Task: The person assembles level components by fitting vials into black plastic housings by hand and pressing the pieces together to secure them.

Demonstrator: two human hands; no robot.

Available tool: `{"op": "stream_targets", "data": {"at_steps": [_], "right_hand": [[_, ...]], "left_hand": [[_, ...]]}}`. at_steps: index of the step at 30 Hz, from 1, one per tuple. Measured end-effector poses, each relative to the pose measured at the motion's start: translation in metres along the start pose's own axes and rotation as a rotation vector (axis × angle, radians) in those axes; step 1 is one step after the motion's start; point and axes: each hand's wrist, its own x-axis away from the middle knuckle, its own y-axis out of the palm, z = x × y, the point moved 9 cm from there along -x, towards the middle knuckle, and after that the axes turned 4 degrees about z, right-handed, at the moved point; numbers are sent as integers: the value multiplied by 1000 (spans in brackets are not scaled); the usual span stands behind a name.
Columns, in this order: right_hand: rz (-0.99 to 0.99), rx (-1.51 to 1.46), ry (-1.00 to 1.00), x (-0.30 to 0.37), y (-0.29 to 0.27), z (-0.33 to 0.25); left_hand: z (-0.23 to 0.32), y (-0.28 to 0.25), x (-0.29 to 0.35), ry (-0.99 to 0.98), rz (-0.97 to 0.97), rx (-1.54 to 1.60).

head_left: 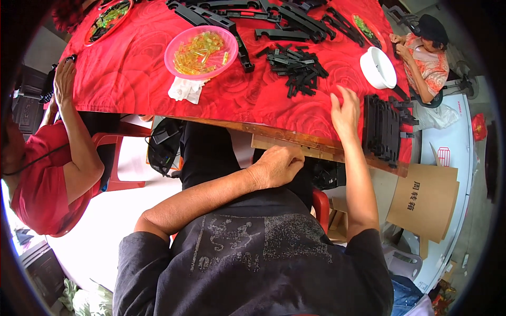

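My left hand point(282, 166) is closed, its fingers curled, in front of the wooden table edge above my lap. Whatever it may hold is hidden. Over the red tablecloth, my right hand point(345, 113) is open with fingers apart and nothing visible in it. Just to its right sits a row of long black plastic parts point(382, 129), lined up at the table's front corner. Left of that hand and farther back lies a pile of short black plastic pieces point(296, 68). A pink basket point(169, 59) holds small yellow clear plastic pieces point(200, 51).
Long black plastic bars point(300, 21) heap up at the back. A white bowl point(387, 83) stands at the right, and white tissue point(185, 90) lies by the basket. Co-workers sit left point(58, 168) and far right point(429, 63). A cardboard box point(421, 200) stands right of the table.
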Motion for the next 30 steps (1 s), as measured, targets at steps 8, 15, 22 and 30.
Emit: {"op": "stream_targets", "data": {"at_steps": [8, 15, 22, 30], "right_hand": [[-46, -211, -261, -116, 92, -83], [-274, 94, -160, -150, 162, -75], [-109, 143, -413, -148, 154, -78], [-29, -21, -433, -152, 121, -70]], "left_hand": [[-4, -26, 10, -24, 118, 20], [-18, -38, 19, -53, 131, -36], [-17, -33, 20, -46, 113, -33], [-13, -26, 17, -54, 75, -61]]}}
